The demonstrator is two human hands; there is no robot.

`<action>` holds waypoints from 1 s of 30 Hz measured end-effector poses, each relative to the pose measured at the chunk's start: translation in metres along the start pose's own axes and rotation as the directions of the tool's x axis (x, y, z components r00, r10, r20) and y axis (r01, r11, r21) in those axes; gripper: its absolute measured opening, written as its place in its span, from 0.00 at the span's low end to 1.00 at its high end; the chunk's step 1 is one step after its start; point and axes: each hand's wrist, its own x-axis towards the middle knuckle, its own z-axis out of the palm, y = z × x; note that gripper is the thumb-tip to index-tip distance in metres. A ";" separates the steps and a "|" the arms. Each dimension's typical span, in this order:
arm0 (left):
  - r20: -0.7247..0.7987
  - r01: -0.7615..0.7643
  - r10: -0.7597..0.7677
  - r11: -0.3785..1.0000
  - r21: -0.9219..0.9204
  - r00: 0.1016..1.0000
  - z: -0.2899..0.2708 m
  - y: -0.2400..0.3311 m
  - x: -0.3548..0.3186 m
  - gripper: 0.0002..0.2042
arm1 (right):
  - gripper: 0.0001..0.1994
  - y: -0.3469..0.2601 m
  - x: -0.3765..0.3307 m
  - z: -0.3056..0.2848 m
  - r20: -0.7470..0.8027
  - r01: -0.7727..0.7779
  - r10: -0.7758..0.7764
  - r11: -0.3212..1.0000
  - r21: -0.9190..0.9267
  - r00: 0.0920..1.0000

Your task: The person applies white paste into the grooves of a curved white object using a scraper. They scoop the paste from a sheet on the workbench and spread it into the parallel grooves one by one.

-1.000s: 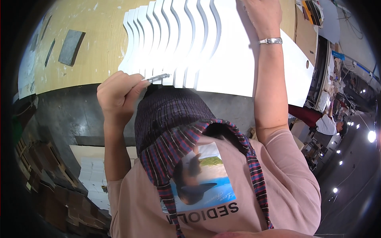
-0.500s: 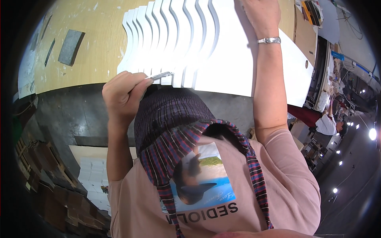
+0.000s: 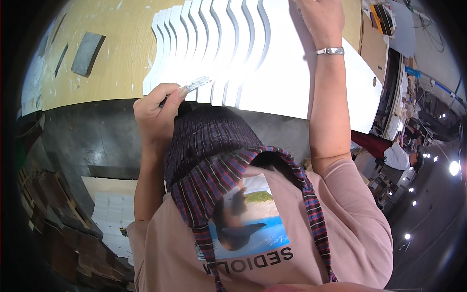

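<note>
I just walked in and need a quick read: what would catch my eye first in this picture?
First the fan of white wavy-edged panels spread across the wooden tabletop at the top of the view. The right hand presses down on the large white board beside them, a metal bracelet on its wrist, while the left hand pinches a small silvery tool at the panels' near edge.

1. A stack of flat white boxes [image 3: 113,221] lies at the lower left, beside the person's left arm, on a pale board; the boxes are rectangular, plain white and set in rows.
2. Brown cardboard or wooden stacks [image 3: 46,204] stand just left of the white boxes, dark and too dim to make out in detail.
3. No signs or screens can be made out.
</note>
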 end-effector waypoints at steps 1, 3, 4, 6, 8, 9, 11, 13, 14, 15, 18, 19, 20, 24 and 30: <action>-0.006 -0.025 0.025 1.000 -0.016 1.000 0.000 -0.003 -0.001 0.05 | 0.17 0.001 0.000 0.000 0.000 0.002 -0.002 1.000 -0.002 1.000; -0.015 -0.048 0.048 0.998 -0.031 0.999 0.000 -0.004 -0.002 0.05 | 0.17 0.002 0.000 0.000 0.018 0.015 -0.015 1.000 -0.003 1.000; 0.020 -0.015 0.016 0.997 -0.070 1.000 0.001 -0.003 -0.003 0.05 | 0.17 0.003 0.001 0.000 0.019 0.016 -0.016 1.000 -0.003 1.000; 0.056 0.021 -0.015 0.994 -0.108 0.998 0.003 -0.003 -0.005 0.05 | 0.17 0.003 0.000 0.000 0.010 0.002 -0.002 1.000 0.000 1.000; 0.013 0.034 -0.033 0.993 -0.109 0.999 0.008 -0.003 -0.004 0.05 | 0.17 0.001 0.000 -0.001 0.012 0.001 -0.001 1.000 0.006 1.000; 0.012 0.035 -0.034 0.994 -0.108 0.999 0.009 -0.002 -0.003 0.05 | 0.17 0.001 0.000 -0.001 0.013 0.001 -0.001 1.000 0.012 1.000; -0.038 0.019 -0.023 0.995 -0.097 0.999 0.010 0.002 -0.002 0.04 | 0.17 0.001 0.000 -0.002 0.016 0.002 -0.002 1.000 0.006 1.000; -0.011 0.018 -0.019 0.996 -0.091 1.000 0.007 0.001 -0.003 0.04 | 0.17 0.002 0.001 -0.004 0.015 0.000 0.000 1.000 -0.003 1.000; 0.012 0.019 -0.019 0.996 -0.082 1.000 0.006 0.001 -0.005 0.04 | 0.17 0.002 0.001 -0.004 0.014 0.007 -0.006 1.000 -0.004 1.000; 0.012 0.019 -0.018 0.996 -0.083 1.000 0.007 0.003 -0.005 0.04 | 0.17 0.002 0.001 -0.005 0.013 0.013 -0.013 1.000 -0.006 1.000; -0.047 -0.029 0.028 0.999 -0.016 0.999 0.010 0.006 -0.005 0.04 | 0.17 0.000 0.000 -0.001 0.023 -0.011 0.011 1.000 0.015 1.000; -0.070 -0.045 0.046 0.999 0.008 0.996 0.010 0.005 -0.004 0.04 | 0.17 0.000 -0.001 0.001 0.020 -0.010 0.010 1.000 0.016 1.000; -0.092 -0.062 0.065 0.998 0.030 0.994 0.010 0.006 -0.004 0.04 | 0.17 0.002 -0.002 0.001 0.023 -0.008 0.008 1.000 0.027 1.000; -0.105 -0.185 0.199 0.974 0.128 0.974 0.002 0.015 -0.005 0.02 | 0.17 0.002 -0.001 -0.001 0.020 -0.023 0.022 1.000 0.020 1.000; 0.046 -0.414 0.417 0.873 0.259 0.908 -0.007 0.019 0.001 0.05 | 0.16 0.002 0.000 0.000 0.011 -0.010 0.010 1.000 0.019 1.000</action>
